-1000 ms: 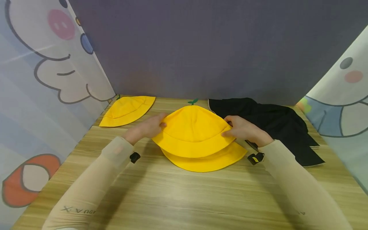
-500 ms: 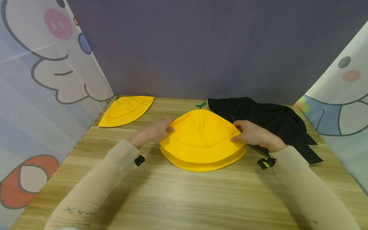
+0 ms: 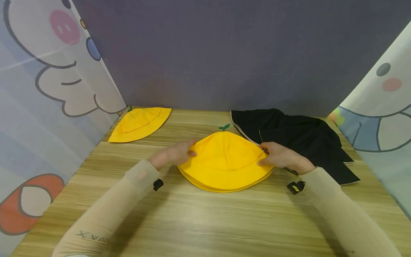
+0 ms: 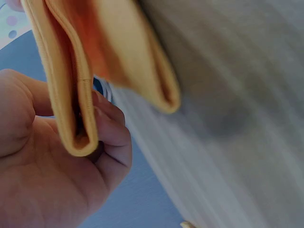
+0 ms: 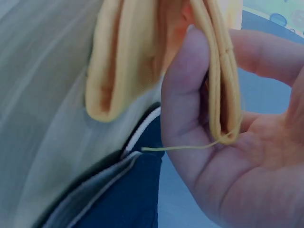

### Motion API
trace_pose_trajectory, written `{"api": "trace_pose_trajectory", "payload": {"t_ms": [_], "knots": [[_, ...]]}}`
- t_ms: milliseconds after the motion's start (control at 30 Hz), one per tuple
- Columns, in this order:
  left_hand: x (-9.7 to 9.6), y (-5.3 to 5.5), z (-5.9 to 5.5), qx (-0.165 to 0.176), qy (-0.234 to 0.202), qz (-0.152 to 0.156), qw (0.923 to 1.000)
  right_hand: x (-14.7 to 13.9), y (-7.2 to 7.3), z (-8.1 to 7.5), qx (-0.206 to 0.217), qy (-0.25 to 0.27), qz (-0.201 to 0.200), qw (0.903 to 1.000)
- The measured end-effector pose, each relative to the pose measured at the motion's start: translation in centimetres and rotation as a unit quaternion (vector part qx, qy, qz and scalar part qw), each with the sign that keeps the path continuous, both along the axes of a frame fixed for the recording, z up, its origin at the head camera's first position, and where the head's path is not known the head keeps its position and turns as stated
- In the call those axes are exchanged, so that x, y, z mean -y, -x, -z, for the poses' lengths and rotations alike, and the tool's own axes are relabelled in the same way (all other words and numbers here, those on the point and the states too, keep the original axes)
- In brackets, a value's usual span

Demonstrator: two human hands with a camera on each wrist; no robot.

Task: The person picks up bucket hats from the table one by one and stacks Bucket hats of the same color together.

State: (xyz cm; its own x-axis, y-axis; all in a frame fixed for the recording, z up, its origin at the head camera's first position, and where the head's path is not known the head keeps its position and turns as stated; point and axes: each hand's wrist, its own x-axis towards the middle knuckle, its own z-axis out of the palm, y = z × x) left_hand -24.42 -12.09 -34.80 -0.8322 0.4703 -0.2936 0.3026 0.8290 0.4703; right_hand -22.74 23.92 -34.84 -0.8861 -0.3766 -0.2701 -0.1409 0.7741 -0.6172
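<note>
Yellow sprout-topped hat (image 3: 224, 157), one: just over a second yellow hat (image 5: 109, 61) on the table (image 3: 199, 225); sides pinched in my left grip (image 3: 176, 154) and right grip (image 3: 282, 156). Risk: uneven release could seat it crooked; a loose thread (image 5: 183, 147) might snag.

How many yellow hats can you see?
3: a far-left hat on the table, a held hat between the left hand and right hand, and a lower hat beneath it. Others could be hidden underneath.
</note>
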Motion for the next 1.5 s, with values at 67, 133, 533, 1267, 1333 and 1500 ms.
{"api": "trace_pose_trajectory", "payload": {"t_ms": [67,133,533,1267,1333,1500], "knots": [[0.1,0.1,0.6,0.001,0.007,-0.003,1.0,0.3,0.2,0.4,0.003,-0.009,0.003,1.0],[0.1,0.2,1.2,0.002,0.014,-0.009,0.9999,0.5,0.3,0.7,0.008,-0.02,0.007,0.9998],[-0.4,-0.6,2.0,-0.04,0.037,-0.019,0.9983,1.8,-0.3,1.3,-0.019,-0.084,0.017,0.9962],[-1.2,-1.3,1.6,0.013,0.082,-0.041,0.9957,6.4,-3.4,0.8,-0.122,-0.239,-0.041,0.9624],[-1.2,-1.2,1.6,0.017,0.081,-0.042,0.9957,6.6,-3.4,1.0,-0.136,-0.255,-0.057,0.9556],[-1.0,-1.0,1.6,0.019,0.088,-0.047,0.9948,6.9,-3.1,1.4,-0.18,-0.269,-0.089,0.9418]]}}
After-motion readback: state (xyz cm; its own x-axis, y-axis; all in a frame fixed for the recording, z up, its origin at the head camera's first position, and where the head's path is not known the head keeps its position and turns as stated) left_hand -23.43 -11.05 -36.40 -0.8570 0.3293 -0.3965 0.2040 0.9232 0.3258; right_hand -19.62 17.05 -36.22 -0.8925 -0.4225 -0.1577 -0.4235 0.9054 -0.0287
